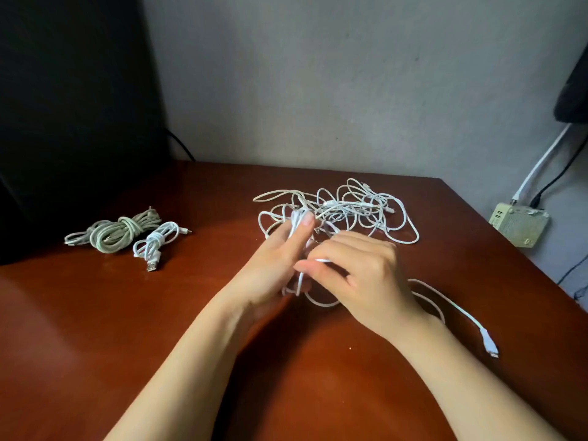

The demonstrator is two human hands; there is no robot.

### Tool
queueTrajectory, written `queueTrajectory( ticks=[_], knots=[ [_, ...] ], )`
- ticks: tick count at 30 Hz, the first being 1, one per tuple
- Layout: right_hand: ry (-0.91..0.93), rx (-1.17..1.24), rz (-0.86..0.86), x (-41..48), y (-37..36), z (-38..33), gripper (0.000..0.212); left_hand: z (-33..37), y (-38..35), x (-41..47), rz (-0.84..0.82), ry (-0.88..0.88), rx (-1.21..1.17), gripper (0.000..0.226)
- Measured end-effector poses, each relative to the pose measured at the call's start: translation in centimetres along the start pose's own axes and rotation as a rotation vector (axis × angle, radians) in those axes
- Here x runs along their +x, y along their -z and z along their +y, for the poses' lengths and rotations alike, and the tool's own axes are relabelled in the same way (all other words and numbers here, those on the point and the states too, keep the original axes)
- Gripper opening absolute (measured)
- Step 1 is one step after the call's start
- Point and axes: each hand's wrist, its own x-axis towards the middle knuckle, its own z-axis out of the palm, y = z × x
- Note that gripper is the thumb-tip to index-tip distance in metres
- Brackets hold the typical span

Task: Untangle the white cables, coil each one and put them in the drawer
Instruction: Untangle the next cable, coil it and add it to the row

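Note:
A tangle of white cables (pixel 356 208) lies on the brown table (pixel 159 313), far of centre. My left hand (pixel 276 259) grips a partly wound white coil (pixel 299 219), thumb pressed on its top. My right hand (pixel 359 275) pinches a strand of the same cable beside the coil. That cable's loose tail (pixel 458 308) trails to the right and ends in a plug (pixel 488 343) on the table. At the left lie two finished bundles: a thick greyish one (pixel 117 232) and a smaller white one (pixel 156 241). No drawer is in view.
A dark object (pixel 63 122) stands at the table's back left. A beige power strip (pixel 518 227) with a white and a black lead sits off the table's right edge against the wall. The table's right edge runs diagonally.

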Motion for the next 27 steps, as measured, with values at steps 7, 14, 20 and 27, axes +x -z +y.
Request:
queueTrajectory(
  ticks=[7,14,20,27],
  knots=[
    [-0.105,-0.095,0.100,0.3,0.6,0.1,0.044,0.6,-1.2,-0.5,-0.245,0.077,-0.082,0.081],
    [-0.149,-0.181,0.128,0.4,1.1,0.1,0.043,1.0,-0.3,-1.0,-0.487,-0.010,0.066,0.028],
    [-0.297,-0.007,0.122,0.7,1.7,0.9,0.038,0.7,-0.2,-0.8,-0.424,0.075,-0.169,0.043],
    [-0.451,0.139,-0.015,0.4,2.0,2.5,0.038,1.3,0.6,-0.9,-0.586,0.127,-0.472,0.046]
  ],
)
